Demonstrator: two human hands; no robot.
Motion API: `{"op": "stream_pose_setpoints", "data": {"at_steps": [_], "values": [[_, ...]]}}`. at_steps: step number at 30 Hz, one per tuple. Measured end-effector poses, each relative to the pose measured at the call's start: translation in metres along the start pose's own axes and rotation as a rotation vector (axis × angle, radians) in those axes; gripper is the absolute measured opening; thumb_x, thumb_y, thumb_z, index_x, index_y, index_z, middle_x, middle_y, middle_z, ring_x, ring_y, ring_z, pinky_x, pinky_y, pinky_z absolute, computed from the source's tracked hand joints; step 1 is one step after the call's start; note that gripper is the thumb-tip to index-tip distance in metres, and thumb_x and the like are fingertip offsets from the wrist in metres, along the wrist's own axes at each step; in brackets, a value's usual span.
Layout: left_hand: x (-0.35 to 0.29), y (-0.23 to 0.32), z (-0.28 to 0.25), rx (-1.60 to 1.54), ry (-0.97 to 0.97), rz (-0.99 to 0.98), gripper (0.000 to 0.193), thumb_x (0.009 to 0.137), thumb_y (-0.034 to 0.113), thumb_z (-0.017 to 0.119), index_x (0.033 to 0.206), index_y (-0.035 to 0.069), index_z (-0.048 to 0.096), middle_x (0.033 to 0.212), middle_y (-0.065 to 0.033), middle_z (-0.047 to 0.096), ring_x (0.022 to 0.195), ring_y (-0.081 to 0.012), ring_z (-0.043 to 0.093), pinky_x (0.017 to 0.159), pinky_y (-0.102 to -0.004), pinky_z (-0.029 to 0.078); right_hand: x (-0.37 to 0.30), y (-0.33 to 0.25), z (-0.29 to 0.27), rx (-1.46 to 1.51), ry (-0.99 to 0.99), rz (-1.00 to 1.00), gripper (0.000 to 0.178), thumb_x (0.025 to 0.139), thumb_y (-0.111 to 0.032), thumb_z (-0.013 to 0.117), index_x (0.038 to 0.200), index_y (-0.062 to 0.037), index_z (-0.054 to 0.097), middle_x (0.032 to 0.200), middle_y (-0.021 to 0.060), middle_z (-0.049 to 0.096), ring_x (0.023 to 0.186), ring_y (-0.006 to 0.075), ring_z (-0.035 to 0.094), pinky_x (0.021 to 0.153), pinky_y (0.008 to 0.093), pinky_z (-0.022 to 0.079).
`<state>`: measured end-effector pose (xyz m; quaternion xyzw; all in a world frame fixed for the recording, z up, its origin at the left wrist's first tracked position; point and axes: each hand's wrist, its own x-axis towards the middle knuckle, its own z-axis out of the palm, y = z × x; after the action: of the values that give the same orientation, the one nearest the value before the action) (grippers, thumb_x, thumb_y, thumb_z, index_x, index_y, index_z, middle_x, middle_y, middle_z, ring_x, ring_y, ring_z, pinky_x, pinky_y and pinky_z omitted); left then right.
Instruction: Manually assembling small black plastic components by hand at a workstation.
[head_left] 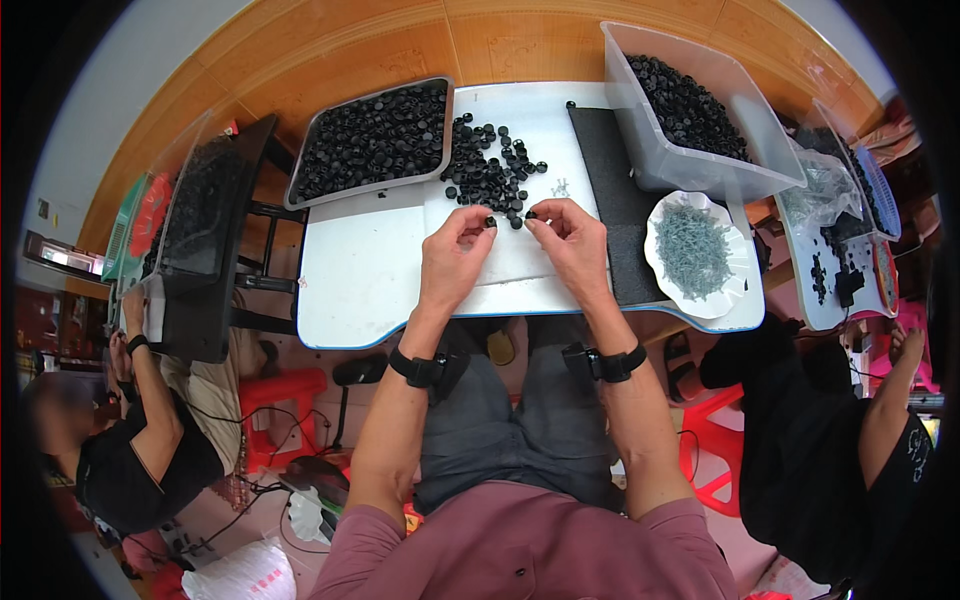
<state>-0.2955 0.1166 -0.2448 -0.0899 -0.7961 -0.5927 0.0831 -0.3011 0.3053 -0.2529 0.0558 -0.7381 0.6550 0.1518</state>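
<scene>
Left hand (455,250) and right hand (573,243), each pinched on a small black cap (491,221), meet mid-tabletop (360,280); loose cap pile (490,165) just beyond; bare surface toward the near-left edge.

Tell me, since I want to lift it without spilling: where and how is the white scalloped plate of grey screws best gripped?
Probably at the white scalloped plate's bare rim, from its near edge, fingers under the lip. The grey screws heap in the middle, and a clear plastic bin crowds its far side.
</scene>
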Motion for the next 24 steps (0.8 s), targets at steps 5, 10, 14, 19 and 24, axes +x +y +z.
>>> {"op": "stream_pose_setpoints", "data": {"at_steps": [5,10,14,19,24], "values": [[0.0051,0.0048,0.0044,-0.490,-0.056,-0.167,0.024,0.093,-0.004,0.068,0.117,-0.004,0.067,0.112,-0.0113,0.073,0.104,-0.0161,0.070,0.093,-0.0290,0.057,-0.0014,-0.0012,-0.0016,0.005,-0.001,-0.002,0.017,0.085,-0.004,0.079,0.101,-0.0007,0.075,0.082,0.0027,0.073,0.062,0.0032,0.057,0.056,0.0215,0.047],[0.0059,0.0033,0.0096,-0.484,-0.103,-0.187,0.027,0.093,-0.008,0.067,0.119,-0.003,0.066,0.120,-0.0136,0.071,0.108,-0.0177,0.069,0.100,-0.0296,0.055,-0.0042,-0.0022,-0.0019,0.024,-0.030,-0.013,0.018,0.085,-0.003,0.079,0.102,-0.0009,0.075,0.083,0.0030,0.073,0.063,0.0033,0.057,0.056,0.0207,0.047],[0.0036,-0.0002,0.0090,-0.525,-0.091,-0.173,0.024,0.092,-0.007,0.068,0.116,-0.004,0.067,0.115,-0.0109,0.072,0.108,-0.0156,0.069,0.099,-0.0282,0.055,-0.0046,-0.0015,-0.0008,0.051,-0.061,-0.029,0.018,0.085,-0.001,0.079,0.102,-0.0008,0.076,0.084,0.0033,0.074,0.063,0.0037,0.058,0.056,0.0204,0.047],[0.0032,-0.0009,0.0087,-0.558,-0.089,-0.192,0.031,0.092,-0.008,0.069,0.122,-0.004,0.066,0.120,-0.0135,0.072,0.110,-0.0163,0.068,0.099,-0.0288,0.054,-0.0060,-0.0035,-0.0005,0.064,-0.065,-0.055,0.018,0.085,-0.002,0.079,0.103,-0.0009,0.076,0.085,0.0039,0.074,0.065,0.0047,0.060,0.057,0.0214,0.049],[0.0032,-0.0007,0.0074,-0.510,-0.135,-0.169,0.031,0.093,-0.007,0.067,0.124,-0.005,0.066,0.121,-0.0131,0.072,0.109,-0.0158,0.068,0.099,-0.0286,0.055,-0.0060,-0.0010,-0.0008,0.047,-0.077,-0.070,0.019,0.085,-0.003,0.080,0.103,-0.0017,0.076,0.085,0.0047,0.074,0.064,0.0059,0.061,0.057,0.0224,0.049]]}}
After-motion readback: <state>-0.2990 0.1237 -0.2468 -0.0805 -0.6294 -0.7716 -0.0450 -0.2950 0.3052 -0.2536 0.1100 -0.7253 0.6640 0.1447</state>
